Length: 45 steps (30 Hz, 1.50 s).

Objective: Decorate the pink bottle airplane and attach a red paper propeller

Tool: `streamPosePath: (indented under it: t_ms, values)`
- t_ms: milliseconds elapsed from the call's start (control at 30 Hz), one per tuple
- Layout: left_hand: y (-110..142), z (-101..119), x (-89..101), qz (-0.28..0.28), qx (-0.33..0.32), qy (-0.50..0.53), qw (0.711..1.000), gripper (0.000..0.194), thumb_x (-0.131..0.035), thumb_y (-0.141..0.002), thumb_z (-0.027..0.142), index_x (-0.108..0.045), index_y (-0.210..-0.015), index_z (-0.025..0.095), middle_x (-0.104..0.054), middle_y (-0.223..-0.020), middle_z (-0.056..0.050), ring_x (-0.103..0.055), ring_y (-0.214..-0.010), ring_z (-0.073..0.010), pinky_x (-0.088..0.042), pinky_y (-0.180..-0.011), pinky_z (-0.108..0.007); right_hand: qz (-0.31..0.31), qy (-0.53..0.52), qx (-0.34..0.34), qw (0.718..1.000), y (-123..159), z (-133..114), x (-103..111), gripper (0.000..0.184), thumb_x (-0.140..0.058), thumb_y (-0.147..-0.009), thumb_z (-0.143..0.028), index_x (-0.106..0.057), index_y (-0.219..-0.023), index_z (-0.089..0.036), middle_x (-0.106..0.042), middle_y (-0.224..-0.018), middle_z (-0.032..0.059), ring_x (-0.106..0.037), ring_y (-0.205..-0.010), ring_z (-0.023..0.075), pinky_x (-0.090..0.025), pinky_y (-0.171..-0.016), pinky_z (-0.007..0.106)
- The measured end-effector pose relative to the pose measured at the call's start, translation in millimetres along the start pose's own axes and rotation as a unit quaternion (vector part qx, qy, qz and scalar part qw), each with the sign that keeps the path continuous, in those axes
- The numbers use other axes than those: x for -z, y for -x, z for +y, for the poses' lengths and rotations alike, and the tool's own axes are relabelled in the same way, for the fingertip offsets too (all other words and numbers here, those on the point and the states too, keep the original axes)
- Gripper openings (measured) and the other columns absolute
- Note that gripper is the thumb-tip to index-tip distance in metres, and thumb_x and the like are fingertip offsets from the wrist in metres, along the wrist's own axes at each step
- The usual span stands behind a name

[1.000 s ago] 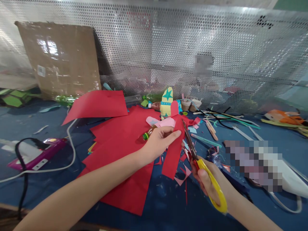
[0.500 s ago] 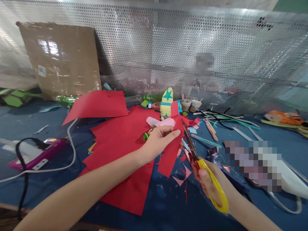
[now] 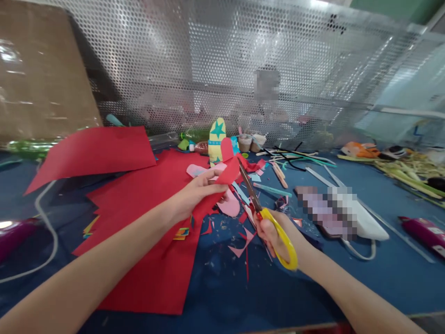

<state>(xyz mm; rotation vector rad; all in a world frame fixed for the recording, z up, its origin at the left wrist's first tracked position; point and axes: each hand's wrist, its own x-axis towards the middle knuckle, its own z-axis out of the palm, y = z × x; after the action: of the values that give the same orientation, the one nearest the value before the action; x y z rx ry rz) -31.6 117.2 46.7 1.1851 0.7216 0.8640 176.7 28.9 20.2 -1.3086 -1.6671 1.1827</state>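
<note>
Pinched between the thumb and fingers of my left hand (image 3: 198, 192) is a piece of red paper (image 3: 227, 172). My right hand (image 3: 273, 232) grips a pair of scissors (image 3: 283, 241) by the yellow handles. The dark blades point away from me, with their tips at the right edge of the held paper. Large red sheets (image 3: 149, 278) lie spread under my left forearm. Just below the held paper rests a rounded pink cutout (image 3: 230, 205). Pink and red scraps (image 3: 243, 243) are scattered between my hands. A yellow paper shape with teal stars (image 3: 216, 146) stands behind.
A red sheet (image 3: 100, 150) curves upward at left, near a white cable (image 3: 52, 222). To the right are a phone (image 3: 321, 208), a white object (image 3: 365, 220) and craft sticks (image 3: 279, 175). A perforated metal panel (image 3: 215, 60) and a cardboard sheet (image 3: 41, 69) close off the back.
My view has swung to the right, so the table's contents sit further left. In my left hand the red paper has turned, its long lower part now slanting left beneath my fingers.
</note>
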Motion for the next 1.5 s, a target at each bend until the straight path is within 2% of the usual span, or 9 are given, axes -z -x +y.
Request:
streamPosePath:
  t_ms: [200,300,533,733,833,1000,1100,1300,1500]
  values:
    - [0.5,4.8,1.1,0.015,0.041,0.035,0.998,0.026,-0.06,-0.076,0.04,-0.063,-0.094,0.021,-0.065,-0.063,-0.001,-0.057,-0.044,-0.0113,-0.039,-0.04,-0.019,0.019,-0.06,-0.021,0.998,-1.4,-5.0,-3.9,0.062,-0.035,-0.071,-0.084,-0.038,-0.068,-0.022,-0.03,-0.051,-0.0099,-0.03,-0.031,0.0045,-0.032,-0.028,0.019]
    - [5.6,0.8,-7.6,-0.006,0.064,0.029,0.998,0.024,-0.063,-0.075,0.041,-0.063,-0.088,0.021,-0.065,-0.061,-0.001,-0.047,-0.032,-0.0085,-0.03,-0.033,-0.019,0.003,-0.087,-0.01,0.996,-1.3,-3.9,-7.0,0.062,-0.033,-0.072,-0.083,-0.038,-0.069,-0.022,-0.029,-0.05,-0.0105,-0.027,-0.03,0.0037,-0.028,-0.027,0.018]
    - [15.0,-18.7,-26.0,-0.083,0.054,0.004,0.995,0.034,-0.083,-0.059,0.037,-0.055,-0.064,0.018,-0.056,-0.053,0.003,-0.044,-0.037,-0.0055,-0.031,-0.037,-0.018,-0.035,-0.096,0.038,0.994,2.5,3.5,-7.9,0.061,-0.037,-0.073,-0.082,-0.04,-0.069,-0.021,-0.032,-0.051,-0.01,-0.032,-0.032,0.0033,-0.03,-0.03,0.017]
    - [15.4,-26.8,-26.9,-0.138,0.023,-0.012,0.99,0.049,-0.072,-0.064,0.063,-0.056,-0.062,0.017,-0.059,-0.067,-0.002,-0.048,-0.043,-0.0073,-0.034,-0.041,-0.021,-0.035,-0.104,0.05,0.993,0.6,8.9,-11.2,0.06,-0.037,-0.074,-0.081,-0.041,-0.072,-0.021,-0.032,-0.053,-0.0103,-0.029,-0.032,0.0036,-0.032,-0.029,0.018]
    - [16.6,-29.2,-28.6,-0.122,-0.01,-0.019,0.992,0.058,-0.055,-0.072,0.074,-0.061,-0.069,0.017,-0.059,-0.071,-0.003,-0.046,-0.05,-0.0077,-0.033,-0.045,-0.021,-0.025,-0.098,0.053,0.993,0.2,12.9,-13.2,0.058,-0.038,-0.077,-0.078,-0.04,-0.072,-0.021,-0.032,-0.053,-0.01,-0.029,-0.033,0.0038,-0.031,-0.029,0.017]
    - [19.9,-22.1,-35.7,-0.092,-0.023,-0.004,0.996,0.063,-0.038,-0.08,0.076,-0.057,-0.068,0.017,-0.052,-0.068,-0.002,-0.041,-0.052,-0.0085,-0.031,-0.048,-0.023,-0.019,-0.074,0.058,0.995,1.4,18.0,-13.4,0.055,-0.038,-0.078,-0.076,-0.04,-0.073,-0.021,-0.032,-0.052,-0.0099,-0.031,-0.032,0.0047,-0.03,-0.03,0.017]
    - [22.0,-14.5,-41.0,-0.043,-0.032,0.019,0.998,0.058,-0.047,-0.078,0.073,-0.054,-0.065,0.017,-0.046,-0.062,0.001,-0.039,-0.05,-0.008,-0.032,-0.05,-0.023,-0.022,-0.055,0.061,0.996,1.8,17.1,-12.0,0.055,-0.039,-0.079,-0.075,-0.04,-0.074,-0.021,-0.034,-0.052,-0.0093,-0.033,-0.032,0.0051,-0.03,-0.032,0.018]
    - [20.1,-13.4,-44.0,0.128,-0.073,0.08,0.986,0.045,-0.071,-0.066,0.059,-0.055,-0.071,0.017,-0.05,-0.066,0.002,-0.041,-0.052,-0.0071,-0.033,-0.049,-0.021,-0.047,0.032,0.08,0.995,2.6,13.2,-11.0,0.056,-0.038,-0.077,-0.078,-0.036,-0.072,-0.022,-0.034,-0.054,-0.0079,-0.039,-0.036,0.0072,-0.031,-0.035,0.02]
    - [17.1,-20.2,-36.8,0.18,-0.092,0.047,0.978,0.04,-0.067,-0.073,0.054,-0.058,-0.065,0.015,-0.053,-0.063,0.001,-0.045,-0.055,-0.0084,-0.038,-0.057,-0.023,-0.044,0.103,0.152,0.982,6.5,17.9,-12.1,0.054,-0.033,-0.084,-0.072,-0.046,-0.084,-0.02,-0.05,-0.066,0.0007,-0.05,-0.055,0.0146,-0.044,-0.048,0.026]
